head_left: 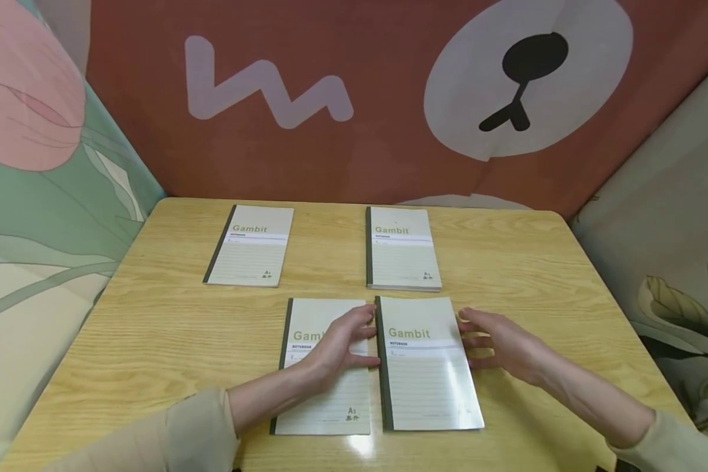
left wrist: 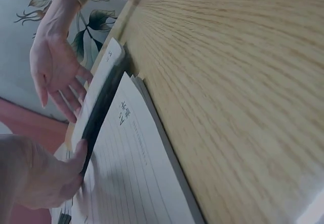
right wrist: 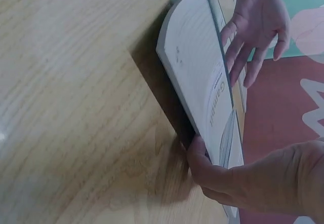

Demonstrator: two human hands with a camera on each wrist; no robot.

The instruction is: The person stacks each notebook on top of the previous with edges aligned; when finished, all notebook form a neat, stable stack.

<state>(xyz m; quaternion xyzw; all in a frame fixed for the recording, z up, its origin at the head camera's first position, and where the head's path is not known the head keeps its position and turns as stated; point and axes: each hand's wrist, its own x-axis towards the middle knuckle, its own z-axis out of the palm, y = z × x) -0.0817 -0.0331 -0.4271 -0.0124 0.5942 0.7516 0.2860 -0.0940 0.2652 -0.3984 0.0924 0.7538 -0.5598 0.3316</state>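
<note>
A pale "Gambit" notebook (head_left: 427, 393) with a dark spine is at the front right, between both hands. My left hand (head_left: 333, 351) reaches over a second notebook (head_left: 324, 406), fingers spread and tips at the first one's dark spine. On the opposite long edge, the fingertips of my right hand (head_left: 507, 347) touch its side. From the right wrist, that notebook (right wrist: 195, 57) shows a dark shadow beneath its edge, with the right thumb and fingers against the edge. The left wrist view has the spine side (left wrist: 104, 100) standing higher than the neighbouring notebook (left wrist: 126, 148).
Two further notebook spots lie toward the back: one notebook (head_left: 250, 246) at left and a thicker-looking one (head_left: 404, 249) near the middle. The wooden table (head_left: 153, 341) meets a reddish-brown printed backdrop (head_left: 389, 131) behind, with patterned sheets at both sides.
</note>
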